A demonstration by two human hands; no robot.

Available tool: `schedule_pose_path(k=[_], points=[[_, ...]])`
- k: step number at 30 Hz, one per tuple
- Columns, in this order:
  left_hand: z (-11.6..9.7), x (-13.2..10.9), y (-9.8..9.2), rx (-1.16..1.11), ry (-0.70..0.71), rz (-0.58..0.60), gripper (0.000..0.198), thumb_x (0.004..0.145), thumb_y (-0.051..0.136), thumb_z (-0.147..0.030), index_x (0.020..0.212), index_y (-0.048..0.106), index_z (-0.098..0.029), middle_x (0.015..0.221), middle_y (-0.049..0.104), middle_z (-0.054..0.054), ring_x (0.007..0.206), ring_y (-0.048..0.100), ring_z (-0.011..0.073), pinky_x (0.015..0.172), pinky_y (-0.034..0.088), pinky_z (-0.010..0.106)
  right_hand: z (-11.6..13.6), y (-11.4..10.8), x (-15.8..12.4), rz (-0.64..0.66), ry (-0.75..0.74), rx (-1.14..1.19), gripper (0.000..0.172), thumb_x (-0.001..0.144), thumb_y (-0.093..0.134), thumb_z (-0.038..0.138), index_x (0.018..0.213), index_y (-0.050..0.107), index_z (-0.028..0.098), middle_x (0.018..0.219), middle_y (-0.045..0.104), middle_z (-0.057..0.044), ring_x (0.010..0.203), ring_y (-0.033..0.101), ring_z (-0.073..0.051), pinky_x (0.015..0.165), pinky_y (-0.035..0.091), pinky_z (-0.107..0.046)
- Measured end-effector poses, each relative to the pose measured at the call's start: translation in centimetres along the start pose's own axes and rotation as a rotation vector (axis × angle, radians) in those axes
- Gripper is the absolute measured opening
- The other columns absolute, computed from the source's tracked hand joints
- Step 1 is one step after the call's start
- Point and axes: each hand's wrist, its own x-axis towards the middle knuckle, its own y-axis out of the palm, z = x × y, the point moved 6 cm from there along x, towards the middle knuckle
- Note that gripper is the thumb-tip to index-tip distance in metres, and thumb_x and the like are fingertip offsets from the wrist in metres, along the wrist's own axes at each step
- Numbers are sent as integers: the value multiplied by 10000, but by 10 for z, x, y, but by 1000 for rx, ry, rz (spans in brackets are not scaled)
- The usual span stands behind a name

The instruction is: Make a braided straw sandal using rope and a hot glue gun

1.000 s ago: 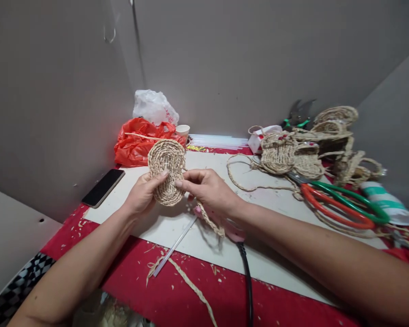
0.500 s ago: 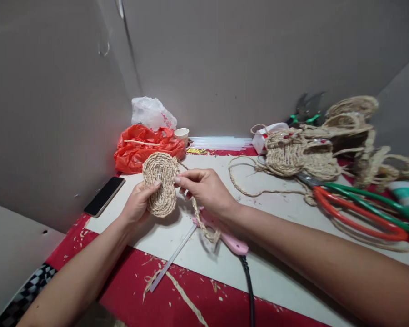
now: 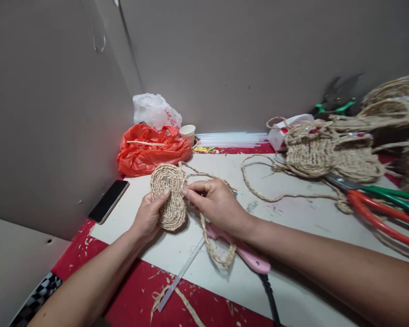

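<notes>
A coiled, figure-eight woven straw sole is held up by my left hand, its thumb pressed on the front face and its fingers behind. My right hand has thumb and forefinger pinched together at the sole's right edge; what lies between the fingertips is too small to make out. A braided straw cord runs from the sole's upper right, passes behind my right hand, and hangs in a loop below it. Under that loop lies a pink glue gun with a clear glue stick in it.
Left of the hands lie a phone and a red plastic bag. A paper cup and clear glue sticks are at the back. To the right are woven straw pieces and red-and-green-handled scissors. Straw scraps litter the red cloth.
The camera view has shifted, so the table items at right sit further right. Both hands stay on the sole in much the same hold. More cord shows above my right hand.
</notes>
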Motion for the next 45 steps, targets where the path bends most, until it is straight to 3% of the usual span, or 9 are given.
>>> schedule_pose_path(k=[10, 24, 28, 33, 37, 45], points=[[-4, -4, 3, 17, 20, 8, 313, 648, 818, -307, 860, 711, -103, 756, 735, 72, 624, 658, 151, 616, 518, 256, 11, 3, -7, -13, -152, -151, 203, 846, 545, 178, 743, 720, 190, 762, 715, -33, 684, 609, -146, 666, 454, -289], [8, -10, 8, 41, 14, -47, 362, 605, 839, -316, 866, 711, -100, 776, 738, 73, 650, 664, 166, 669, 524, 289, 11, 9, -14, 77, -150, -472, 241, 850, 489, 116, 693, 669, 152, 639, 628, -27, 565, 502, -115, 606, 385, -272], [-2, -11, 8, 26, 36, -56, 363, 594, 844, -313, 860, 710, -107, 747, 734, 66, 613, 657, 158, 616, 520, 269, 17, 8, -11, 52, -123, -320, 230, 853, 484, 132, 687, 643, 154, 619, 589, -6, 571, 482, -109, 585, 377, -257], [-16, -14, 9, 20, 81, 18, 304, 685, 791, -319, 898, 702, -120, 779, 731, 65, 604, 644, 138, 593, 519, 253, 19, 4, -10, 43, -4, -7, 296, 875, 525, 280, 619, 600, 152, 548, 531, 19, 532, 473, -97, 529, 367, -239], [-17, -16, 9, 7, 97, 61, 251, 732, 759, -300, 901, 697, -126, 761, 717, 46, 613, 637, 128, 595, 515, 241, 14, 3, -11, -11, 48, 156, 223, 801, 646, 348, 736, 686, 138, 602, 586, 8, 550, 502, -96, 541, 401, -238], [-20, -18, 12, -13, 120, 117, 248, 727, 765, -273, 911, 694, -122, 771, 715, 47, 632, 639, 129, 613, 511, 236, 7, 4, -12, -77, 114, 290, 229, 710, 741, 359, 761, 712, 138, 572, 593, 24, 513, 495, -74, 523, 406, -220]])
